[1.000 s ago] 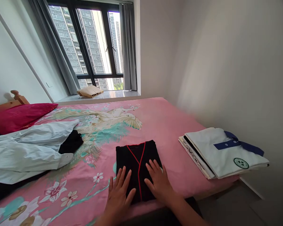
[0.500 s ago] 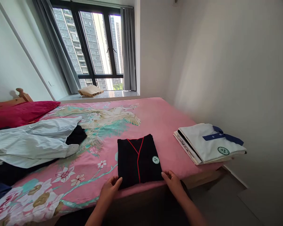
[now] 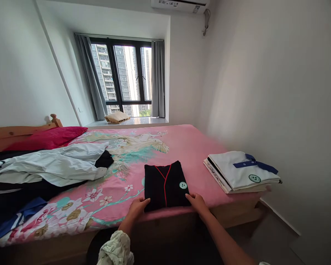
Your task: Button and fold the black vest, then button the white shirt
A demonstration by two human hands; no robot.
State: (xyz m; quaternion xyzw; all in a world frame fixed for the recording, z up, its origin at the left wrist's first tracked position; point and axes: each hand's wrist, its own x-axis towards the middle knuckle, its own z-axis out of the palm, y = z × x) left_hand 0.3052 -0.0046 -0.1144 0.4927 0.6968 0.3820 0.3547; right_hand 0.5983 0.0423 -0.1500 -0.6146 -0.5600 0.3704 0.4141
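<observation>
Now, left hand [image 3: 138, 207], right hand [image 3: 197, 201], each grip seemingly pinching near corners, folded black top [image 3: 165, 182]

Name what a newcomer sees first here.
The pink floral bedspread fills the middle. On its near edge lies a folded black garment with red trim, the left hand and right hand at its near corners. A stack of folded white shirts sits at the bed's right edge.

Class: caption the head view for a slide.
On the bed, left hand and right hand touch near corners of a folded black top.
</observation>
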